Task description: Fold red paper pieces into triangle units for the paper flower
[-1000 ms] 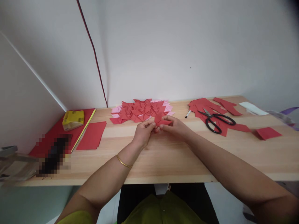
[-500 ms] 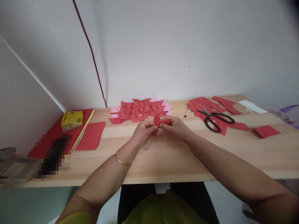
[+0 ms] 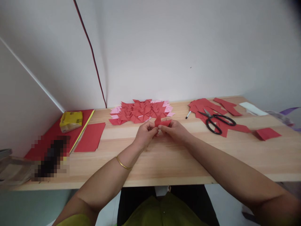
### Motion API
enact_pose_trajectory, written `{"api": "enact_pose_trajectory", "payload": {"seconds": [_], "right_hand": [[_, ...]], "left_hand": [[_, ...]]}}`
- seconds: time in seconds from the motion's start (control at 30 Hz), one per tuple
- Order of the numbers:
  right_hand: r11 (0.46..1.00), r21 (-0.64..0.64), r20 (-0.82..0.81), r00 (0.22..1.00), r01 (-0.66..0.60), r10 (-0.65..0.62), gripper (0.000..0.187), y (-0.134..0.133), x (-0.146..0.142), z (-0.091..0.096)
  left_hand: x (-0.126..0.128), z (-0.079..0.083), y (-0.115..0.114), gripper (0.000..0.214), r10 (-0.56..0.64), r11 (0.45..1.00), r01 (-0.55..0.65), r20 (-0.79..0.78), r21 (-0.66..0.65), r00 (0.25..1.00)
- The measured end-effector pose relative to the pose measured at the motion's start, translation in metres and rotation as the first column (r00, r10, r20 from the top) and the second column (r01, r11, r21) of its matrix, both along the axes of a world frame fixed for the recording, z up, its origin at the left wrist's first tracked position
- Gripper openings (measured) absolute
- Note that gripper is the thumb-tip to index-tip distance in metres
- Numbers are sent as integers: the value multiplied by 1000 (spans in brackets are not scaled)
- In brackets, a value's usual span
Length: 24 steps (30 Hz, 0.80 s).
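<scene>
Both hands meet over the middle of the wooden table (image 3: 164, 163) and pinch a small folded piece of red paper (image 3: 161, 122). My left hand (image 3: 145, 134) grips its left end with thumb and fingers closed; a gold bangle sits on that wrist. My right hand (image 3: 175, 130) holds the right end, fingers curled around it. Just behind the hands lies a spread pile of folded red and pink paper pieces (image 3: 142, 111).
Black scissors (image 3: 217, 120) lie on cut red paper strips (image 3: 209, 106) at the right, with a pen (image 3: 188, 114) beside them and a red square (image 3: 268, 133) further right. Red sheets (image 3: 90, 136) and a yellow packet (image 3: 71, 121) sit at the left, near a wall.
The hands have stayed together on the red paper piece, shifting it slightly between the fingers. The view has moved a little.
</scene>
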State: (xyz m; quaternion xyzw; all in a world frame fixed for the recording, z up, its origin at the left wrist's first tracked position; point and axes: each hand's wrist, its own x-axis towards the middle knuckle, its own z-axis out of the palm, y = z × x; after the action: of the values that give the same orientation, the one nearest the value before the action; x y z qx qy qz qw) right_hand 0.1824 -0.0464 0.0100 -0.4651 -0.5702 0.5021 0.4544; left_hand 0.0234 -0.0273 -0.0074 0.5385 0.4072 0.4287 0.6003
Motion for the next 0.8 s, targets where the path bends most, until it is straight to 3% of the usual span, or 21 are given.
{"api": "enact_pose_trajectory", "payload": {"seconds": [0.1,0.27,0.47,0.6,0.73,0.8], "right_hand": [[997,76,10,1000,1,-2,21,0,1,1],[988,144,15,998,-60,59,22,1,6,0],[982,185,63,998,-36,25,27,-1,2,4],[984,177,91,995,13,-29,32,0,0,1],[998,62,54,998,-24,20,34,3,1,-4],[997,78,41,999,-23,20,30,3,1,-5]], "left_hand": [[0,0,-1,19,13,999,-9,-85,51,996],[-1,7,-4,20,-125,983,142,-143,117,982],[-2,15,-8,23,-31,973,98,-306,207,952],[0,15,-9,22,-32,979,81,-253,186,967],[1,11,-8,23,-4,994,19,-137,107,991],[2,9,-7,22,3,995,9,-122,99,993]]}}
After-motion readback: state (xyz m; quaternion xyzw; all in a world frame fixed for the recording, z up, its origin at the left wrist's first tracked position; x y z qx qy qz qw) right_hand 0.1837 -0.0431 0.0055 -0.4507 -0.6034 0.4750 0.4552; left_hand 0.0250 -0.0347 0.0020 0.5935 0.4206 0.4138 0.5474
